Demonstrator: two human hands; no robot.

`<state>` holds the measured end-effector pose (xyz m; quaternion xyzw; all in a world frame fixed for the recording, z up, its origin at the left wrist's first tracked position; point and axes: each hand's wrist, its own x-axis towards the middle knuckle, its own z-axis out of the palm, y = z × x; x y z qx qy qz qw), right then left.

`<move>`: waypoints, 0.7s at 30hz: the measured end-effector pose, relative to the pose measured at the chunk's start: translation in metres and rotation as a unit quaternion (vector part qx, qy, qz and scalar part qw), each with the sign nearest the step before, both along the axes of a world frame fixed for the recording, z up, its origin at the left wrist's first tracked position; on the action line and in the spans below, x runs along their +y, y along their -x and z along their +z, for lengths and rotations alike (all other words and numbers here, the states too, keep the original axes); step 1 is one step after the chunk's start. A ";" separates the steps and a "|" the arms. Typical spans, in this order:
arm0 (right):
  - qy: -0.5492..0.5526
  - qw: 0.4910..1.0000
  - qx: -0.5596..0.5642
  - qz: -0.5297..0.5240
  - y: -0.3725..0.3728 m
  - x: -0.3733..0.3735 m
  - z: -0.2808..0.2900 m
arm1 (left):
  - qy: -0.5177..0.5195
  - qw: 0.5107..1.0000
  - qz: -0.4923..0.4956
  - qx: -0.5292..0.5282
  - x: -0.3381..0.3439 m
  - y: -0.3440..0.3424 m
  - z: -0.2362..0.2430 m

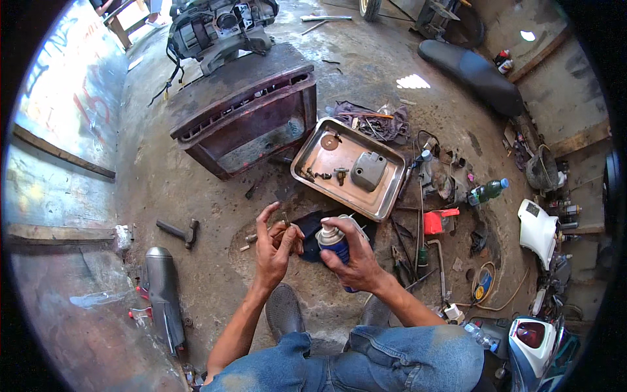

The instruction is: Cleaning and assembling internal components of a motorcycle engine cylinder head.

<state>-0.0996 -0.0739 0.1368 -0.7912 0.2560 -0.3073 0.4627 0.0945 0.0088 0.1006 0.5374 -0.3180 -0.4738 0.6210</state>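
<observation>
Left hand [272, 253]: you are pinching a small part [285, 221]; right hand [361, 262]: you are gripping a blue spray can [337, 249]

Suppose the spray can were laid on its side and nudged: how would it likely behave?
The spray can would probably roll, its body being cylindrical. It looks rigid, so a gentle nudge likely wouldn't deform it. How heavy it would feel is uncertain, since its contents are hidden.
</observation>
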 end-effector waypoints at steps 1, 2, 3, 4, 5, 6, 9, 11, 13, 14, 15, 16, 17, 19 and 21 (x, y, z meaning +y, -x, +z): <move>0.005 1.000 0.004 0.014 -0.004 0.002 0.003 | 0.000 1.000 0.001 0.000 0.001 -0.001 -0.003; 0.005 1.000 0.005 0.015 -0.008 0.003 0.002 | 0.003 1.000 -0.002 -0.030 0.003 -0.002 -0.007; 0.026 0.999 -0.008 0.020 -0.011 0.003 0.001 | 0.005 0.998 -0.007 -0.061 0.004 -0.002 -0.010; 0.048 0.998 -0.021 0.024 -0.015 0.003 0.001 | 0.006 0.998 -0.006 -0.061 0.005 -0.004 -0.010; 0.063 0.997 -0.025 0.021 -0.018 0.003 0.001 | -0.003 0.994 -0.013 -0.109 0.005 -0.005 -0.010; 0.064 0.997 -0.024 0.021 -0.019 0.004 0.000 | -0.011 0.987 -0.020 -0.156 0.005 -0.006 -0.011; 0.040 0.999 0.002 0.010 -0.024 0.007 -0.004 | 0.008 0.983 -0.009 -0.184 0.006 -0.006 -0.017; 0.049 0.999 -0.012 0.006 -0.027 0.005 -0.003 | 0.004 0.984 -0.012 -0.179 0.006 -0.008 -0.017; 0.044 0.999 -0.012 0.007 -0.029 0.004 -0.005 | -0.001 0.985 -0.016 -0.174 0.006 -0.008 -0.016; 0.040 0.999 -0.013 0.007 -0.030 0.004 -0.006 | -0.002 0.984 -0.016 -0.179 0.005 -0.008 -0.014; 0.039 0.999 -0.013 0.007 -0.030 0.004 -0.008 | -0.003 0.983 -0.016 -0.184 0.005 -0.008 -0.013; 0.037 0.999 -0.013 0.008 -0.031 0.004 -0.009 | -0.004 0.983 -0.015 -0.185 0.005 -0.009 -0.013; 0.034 0.999 -0.014 0.010 -0.032 0.005 -0.009 | 0.000 0.983 -0.014 -0.181 0.006 -0.010 -0.014; 0.033 0.999 -0.012 0.005 -0.031 0.005 -0.009 | 0.006 0.984 -0.015 -0.175 0.004 -0.009 -0.015; 0.034 0.999 -0.004 -0.003 -0.027 0.003 -0.011 | -0.001 0.983 -0.018 -0.181 0.001 -0.004 -0.017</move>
